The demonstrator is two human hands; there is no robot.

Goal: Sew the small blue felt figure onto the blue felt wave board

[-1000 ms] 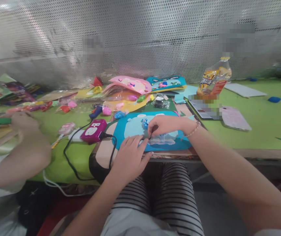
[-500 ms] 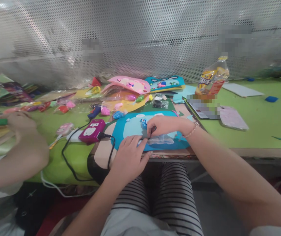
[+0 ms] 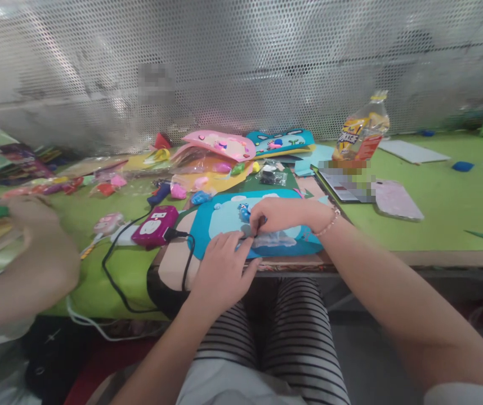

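A blue sheet [image 3: 201, 225] with a pale blue panel and small white cloud shapes lies at the table's near edge. My left hand [image 3: 224, 267] rests on its lower left part, thumb spread and fingers stretched toward the middle. Pinched together over the panel, the fingertips of my right hand [image 3: 271, 216] meet close to my left fingertips; whatever they hold is too small and covered to name. A small blue clay figure [image 3: 244, 211] sits on the panel just left of my right hand. Clear plastic film [image 3: 275, 241] lies below that hand.
Left of the sheet stands a magenta power bank [image 3: 157, 225] with a black cable [image 3: 108, 264]. Behind lie a blue clay lump [image 3: 201, 197] and decorated pink [image 3: 233, 140] and teal [image 3: 281, 138] pieces. At right are a bottle [image 3: 362, 135] and a pink case [image 3: 397, 199]. Another person's arm [image 3: 34, 253] rests at left.
The whole view has shifted slightly, so the table things appear a little further left. Both hands keep nearly the same pose on the blue sheet.
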